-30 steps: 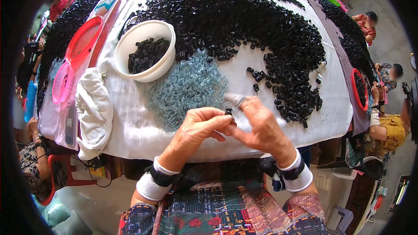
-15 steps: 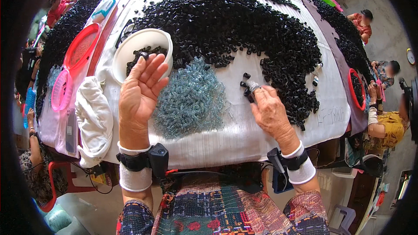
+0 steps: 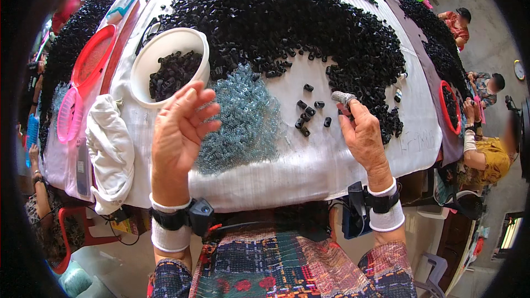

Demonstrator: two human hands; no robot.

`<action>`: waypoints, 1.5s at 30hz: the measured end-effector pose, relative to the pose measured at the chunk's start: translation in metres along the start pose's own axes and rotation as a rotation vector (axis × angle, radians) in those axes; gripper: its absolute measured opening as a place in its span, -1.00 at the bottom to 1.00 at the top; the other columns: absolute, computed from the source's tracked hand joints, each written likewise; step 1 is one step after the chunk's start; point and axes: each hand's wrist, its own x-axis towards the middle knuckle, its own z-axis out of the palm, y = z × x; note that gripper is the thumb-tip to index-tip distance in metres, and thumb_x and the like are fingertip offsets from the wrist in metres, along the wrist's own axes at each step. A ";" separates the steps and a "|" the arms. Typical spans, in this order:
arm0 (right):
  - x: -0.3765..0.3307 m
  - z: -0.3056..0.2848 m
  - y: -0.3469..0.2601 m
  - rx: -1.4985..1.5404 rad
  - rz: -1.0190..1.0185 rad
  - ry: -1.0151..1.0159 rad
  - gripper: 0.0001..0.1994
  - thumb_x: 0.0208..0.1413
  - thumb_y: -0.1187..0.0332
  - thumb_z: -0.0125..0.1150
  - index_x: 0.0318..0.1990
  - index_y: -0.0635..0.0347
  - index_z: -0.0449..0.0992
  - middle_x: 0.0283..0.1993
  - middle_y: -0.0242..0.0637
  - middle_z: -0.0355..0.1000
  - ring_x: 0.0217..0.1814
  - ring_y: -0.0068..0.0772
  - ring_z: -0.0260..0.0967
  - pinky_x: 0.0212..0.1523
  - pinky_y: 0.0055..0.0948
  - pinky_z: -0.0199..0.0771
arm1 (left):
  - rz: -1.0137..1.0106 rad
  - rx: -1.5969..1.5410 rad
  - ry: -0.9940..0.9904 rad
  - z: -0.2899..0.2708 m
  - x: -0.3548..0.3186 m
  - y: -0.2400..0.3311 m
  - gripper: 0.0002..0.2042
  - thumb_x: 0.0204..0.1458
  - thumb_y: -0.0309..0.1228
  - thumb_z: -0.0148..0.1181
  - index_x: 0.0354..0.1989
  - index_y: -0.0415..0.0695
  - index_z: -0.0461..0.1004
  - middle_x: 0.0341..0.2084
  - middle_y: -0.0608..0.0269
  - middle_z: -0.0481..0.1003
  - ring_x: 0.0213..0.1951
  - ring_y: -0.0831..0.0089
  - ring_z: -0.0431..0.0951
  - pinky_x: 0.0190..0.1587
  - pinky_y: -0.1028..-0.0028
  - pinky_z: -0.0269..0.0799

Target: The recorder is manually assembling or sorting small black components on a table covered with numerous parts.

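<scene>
My left hand (image 3: 181, 132) is raised just in front of the white bowl (image 3: 142, 99), palm turned inward and fingers apart, with nothing seen in it. Small black plastic pieces (image 3: 175, 73) lie heaped inside that bowl. At the left edge of the big black pile, my right hand (image 3: 363, 135) curls its thumb and a grey-covered index finger toward each other. A dark spot shows between these fingertips, too small to name. Several loose black pieces (image 3: 309, 111) lie on the white cloth left of it. Between my hands rests a mound of clear bluish small springs (image 3: 237, 127).
A wide pile of black pieces (image 3: 276, 16) curves across the white-covered table (image 3: 265, 190). To the left are a white cloth bundle (image 3: 109, 149), a pink basket (image 3: 70, 115) and a red sieve (image 3: 95, 58). Other people sit along both sides; a red basket (image 3: 450, 107) stands at right.
My left hand has drawn back from over the bowl, and the black piece at its fingertips is gone. My right hand has moved right, away from the loose pieces, which now lie spread out.
</scene>
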 end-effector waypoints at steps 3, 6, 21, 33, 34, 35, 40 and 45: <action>0.001 0.001 0.001 -0.062 -0.031 -0.011 -0.72 -0.07 0.56 0.09 -0.13 0.41 0.38 -0.24 0.02 0.42 -0.18 -0.02 0.37 -0.14 -0.23 0.40 | -0.088 0.015 -0.056 0.004 -0.012 -0.015 -0.76 0.14 -0.42 0.04 -0.06 -0.26 0.38 -0.33 0.11 0.54 -0.35 0.38 0.60 -0.41 0.47 0.58; -0.001 0.008 -0.001 -0.093 -0.073 -0.047 -0.70 -0.11 0.56 0.11 -0.14 0.40 0.38 -0.22 0.01 0.41 -0.18 -0.02 0.36 -0.14 -0.25 0.41 | -0.192 0.056 -0.115 0.008 -0.020 -0.029 -0.77 0.13 -0.40 0.07 -0.10 -0.26 0.40 -0.34 0.11 0.54 -0.38 0.45 0.59 -0.41 0.51 0.56; -0.025 0.022 -0.079 0.320 -0.488 -0.042 -0.54 -0.23 0.64 0.25 -0.04 0.32 0.41 -0.25 -0.09 0.40 -0.29 -0.12 0.41 -0.32 -0.34 0.47 | -0.431 0.191 -0.315 0.033 -0.035 -0.068 -0.77 0.08 -0.41 0.16 -0.13 -0.24 0.43 -0.35 0.17 0.53 -0.43 0.55 0.54 -0.41 0.60 0.50; 0.049 0.005 0.044 -0.304 0.048 -0.019 -0.57 0.05 0.32 0.03 0.06 0.38 0.26 0.03 0.09 0.30 0.09 0.07 0.24 0.14 -0.19 0.22 | -0.404 0.227 -0.275 0.032 -0.039 -0.062 -0.84 0.02 -0.49 0.19 -0.22 -0.24 0.46 -0.43 0.21 0.52 -0.47 0.56 0.52 -0.44 0.56 0.51; 0.051 0.013 0.050 -0.347 0.035 -0.064 -0.57 0.05 0.33 0.02 0.07 0.37 0.25 0.05 0.09 0.29 0.11 0.06 0.23 0.15 -0.20 0.22 | -0.394 0.223 -0.270 0.032 -0.039 -0.063 -0.86 0.04 -0.52 0.17 -0.22 -0.23 0.46 -0.45 0.21 0.51 -0.49 0.54 0.52 -0.46 0.55 0.53; 0.052 0.023 0.054 -0.392 0.022 -0.108 -0.57 0.05 0.34 0.01 0.08 0.36 0.24 0.08 0.09 0.28 0.13 0.04 0.23 0.17 -0.21 0.22 | -0.391 0.222 -0.274 0.032 -0.038 -0.064 -0.86 0.04 -0.52 0.17 -0.22 -0.23 0.46 -0.45 0.21 0.51 -0.49 0.54 0.52 -0.46 0.55 0.53; 0.038 0.048 0.018 -0.426 -0.129 -0.132 -0.60 0.04 0.38 -0.02 0.07 0.30 0.29 0.18 -0.02 0.24 0.21 -0.04 0.19 0.21 -0.20 0.17 | -0.367 0.184 -0.239 0.024 -0.040 -0.062 -0.86 0.02 -0.53 0.17 -0.24 -0.24 0.47 -0.49 0.25 0.48 -0.52 0.55 0.50 -0.49 0.55 0.50; -0.001 0.038 -0.011 -0.461 -0.347 -0.063 -0.69 0.05 0.42 -0.01 -0.03 0.18 0.42 0.19 -0.11 0.26 0.21 -0.07 0.17 0.17 -0.17 0.11 | -0.385 0.147 -0.210 0.016 -0.041 -0.062 -0.88 0.02 -0.52 0.17 -0.26 -0.24 0.45 -0.47 0.26 0.48 -0.51 0.56 0.49 -0.49 0.57 0.49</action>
